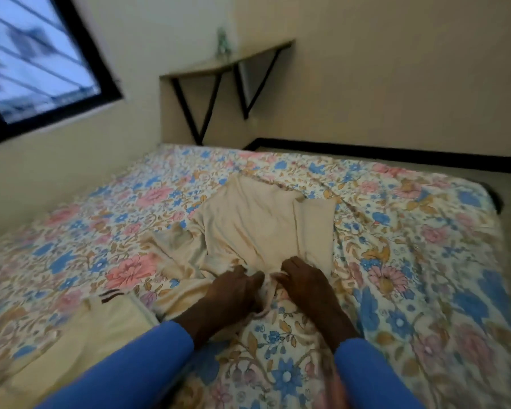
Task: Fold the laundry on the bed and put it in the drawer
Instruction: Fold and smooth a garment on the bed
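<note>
Two hands: your left hand [236, 287] and right hand [306, 280] sit low in the middle of the view, close together, at the near edge of the cream garment [257, 228].
Left grip: your fingers curl in and pinch a bunched fold of that near edge; motion blur softens the fingertips.
Right grip: knuckles up, fingers bent down round the same edge, with a gathered ridge of cloth standing between your two hands.
Garment position: it lies in the middle of the bed [410, 261], spread away from you and wrinkled, one flap out to your left and a narrower one to your right.
Second cloth [112, 323]: a pale piece with dark stripes at one corner, flat on the bed beside your left sleeve [136, 367], just apart from the garment.
Bedding: a floral sheet in pink and blue, creased around the garment.
Wall: a corner shelf [219, 64] on black brackets carries a small greenish object, too blurred to name; a dark-framed window [36, 69] sits at upper left.
</note>
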Demonstrator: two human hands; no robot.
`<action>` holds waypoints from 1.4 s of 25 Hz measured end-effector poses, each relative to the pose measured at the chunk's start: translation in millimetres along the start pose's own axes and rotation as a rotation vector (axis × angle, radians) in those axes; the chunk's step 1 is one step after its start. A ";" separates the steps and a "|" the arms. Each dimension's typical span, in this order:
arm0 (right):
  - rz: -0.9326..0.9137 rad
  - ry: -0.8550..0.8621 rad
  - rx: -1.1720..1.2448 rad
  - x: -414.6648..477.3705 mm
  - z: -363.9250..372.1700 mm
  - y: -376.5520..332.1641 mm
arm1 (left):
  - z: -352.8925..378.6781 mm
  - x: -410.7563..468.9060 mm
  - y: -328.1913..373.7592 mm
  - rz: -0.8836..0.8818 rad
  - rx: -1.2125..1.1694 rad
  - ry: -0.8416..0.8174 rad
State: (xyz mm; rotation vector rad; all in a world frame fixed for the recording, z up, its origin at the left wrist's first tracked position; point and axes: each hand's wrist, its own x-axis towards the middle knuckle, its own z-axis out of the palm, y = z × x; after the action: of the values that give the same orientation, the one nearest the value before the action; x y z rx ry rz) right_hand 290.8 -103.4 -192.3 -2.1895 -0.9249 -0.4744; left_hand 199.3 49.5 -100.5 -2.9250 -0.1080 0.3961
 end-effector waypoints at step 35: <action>0.550 0.708 -0.763 160.3 -534.2 -331.1 | -448.8 -269.3 -147.0 -0.304 -0.378 1.263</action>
State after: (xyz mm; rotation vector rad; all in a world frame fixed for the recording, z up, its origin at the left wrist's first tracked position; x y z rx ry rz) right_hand 125.2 -249.6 417.5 -2.4683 0.3030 -1.3534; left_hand 54.6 88.8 422.0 -2.8023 -0.4434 -1.6054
